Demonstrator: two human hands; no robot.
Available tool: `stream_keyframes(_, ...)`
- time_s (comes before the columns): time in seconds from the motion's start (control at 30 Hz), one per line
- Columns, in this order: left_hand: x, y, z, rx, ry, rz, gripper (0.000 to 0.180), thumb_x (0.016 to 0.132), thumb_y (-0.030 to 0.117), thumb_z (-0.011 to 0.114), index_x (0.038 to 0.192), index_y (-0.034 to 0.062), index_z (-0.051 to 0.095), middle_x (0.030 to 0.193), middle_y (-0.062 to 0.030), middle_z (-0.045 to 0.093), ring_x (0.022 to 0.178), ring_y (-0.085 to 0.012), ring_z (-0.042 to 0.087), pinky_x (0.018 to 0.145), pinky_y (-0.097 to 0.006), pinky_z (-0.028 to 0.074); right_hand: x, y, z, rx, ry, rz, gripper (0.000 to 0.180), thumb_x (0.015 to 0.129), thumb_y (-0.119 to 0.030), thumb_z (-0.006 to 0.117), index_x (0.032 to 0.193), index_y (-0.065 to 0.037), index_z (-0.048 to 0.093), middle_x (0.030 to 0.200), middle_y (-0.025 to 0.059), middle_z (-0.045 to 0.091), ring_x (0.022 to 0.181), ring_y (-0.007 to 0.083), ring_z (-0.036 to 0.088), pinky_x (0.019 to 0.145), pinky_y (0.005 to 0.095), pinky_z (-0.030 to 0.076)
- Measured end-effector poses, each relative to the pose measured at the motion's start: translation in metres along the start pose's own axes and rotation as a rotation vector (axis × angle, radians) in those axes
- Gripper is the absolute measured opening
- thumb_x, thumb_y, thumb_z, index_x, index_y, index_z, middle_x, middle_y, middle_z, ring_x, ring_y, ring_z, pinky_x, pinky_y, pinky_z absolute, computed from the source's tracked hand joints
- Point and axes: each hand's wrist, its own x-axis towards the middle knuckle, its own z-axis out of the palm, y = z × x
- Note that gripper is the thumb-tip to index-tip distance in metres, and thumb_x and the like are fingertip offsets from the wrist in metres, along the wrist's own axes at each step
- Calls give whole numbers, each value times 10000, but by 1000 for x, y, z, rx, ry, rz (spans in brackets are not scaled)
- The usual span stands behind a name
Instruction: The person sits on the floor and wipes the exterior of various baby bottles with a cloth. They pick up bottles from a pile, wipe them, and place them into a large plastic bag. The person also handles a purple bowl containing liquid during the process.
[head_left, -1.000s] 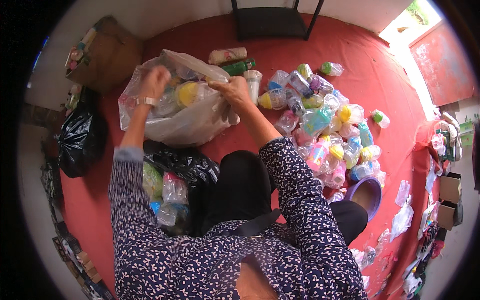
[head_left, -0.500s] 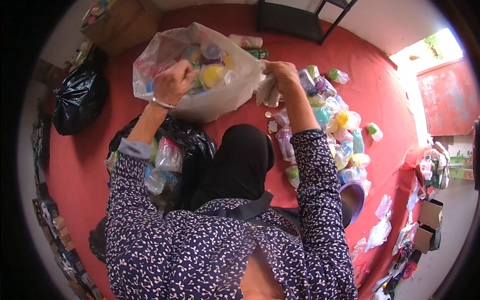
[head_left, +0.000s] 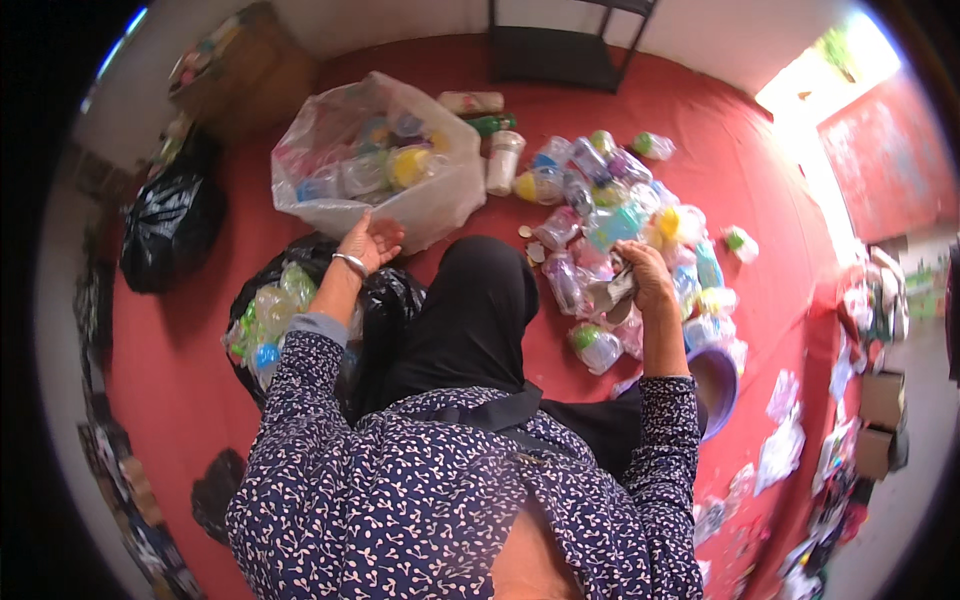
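Observation:
A large clear plastic bag (head_left: 440, 205) stands with its mouth gaping, and plastic cups and bottles lie inside. My left hand (head_left: 371, 246) is at the bag's near side, fingers apart and holding nothing. Over the pile of plastic cups and bottles (head_left: 615, 222) on the right, my right hand (head_left: 648, 272) is closed on a crumpled greyish thing (head_left: 614, 292), whose kind I cannot make out. Below my left hand, a black bag (head_left: 392, 300) lies open around several clear and green plastic bottles (head_left: 272, 312).
A tied black bag (head_left: 172, 225) and a cardboard box (head_left: 245, 70) stand at the far left. A white cup (head_left: 504, 162) and a green bottle (head_left: 490, 125) are beside the clear bag. A purple basin (head_left: 728, 390) sits by my right forearm. At the back is a black shelf (head_left: 550, 55).
My right hand has left the clear bag's edge and come nearer and right, over the pile, with the greyish thing. My left hand has drawn back from the bag's mouth and opened.

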Motion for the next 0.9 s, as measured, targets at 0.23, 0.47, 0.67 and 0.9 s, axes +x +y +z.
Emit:
stream_keyframes(0.23,-14,54,11,246,150,322,254,836,284,573,685,81,587,631,-58,614,495,-145,559,447,-250,456,-55,38,-43,167,110,-26,102,820,-108,550,739,-46,557,613,6,540,492,102,528,437,216,428)
stream_keyframes(0.47,-56,29,19,431,407,276,263,808,263,567,586,131,516,537,-18,559,435,-133,517,402,-257,422,-74,21,-50,237,119,-135,116,828,-134,559,746,-53,552,591,11,525,481,103,515,445,215,424)
stream_keyframes(0.67,-91,44,118,558,-29,581,116,796,163,562,810,51,590,695,-35,590,572,-106,539,504,-234,440,-78,1,-82,470,355,-292,182,802,-67,578,958,1,515,745,81,566,595,143,558,534,252,468)
stream_keyframes(0.9,-92,-115,270,979,-469,305,599,756,264,656,1265,152,362,1026,-35,478,790,-113,508,605,-238,481,-55,27,-69,-63,560,-500,441,777,31,507,1212,32,435,987,119,580,771,141,579,691,233,463)
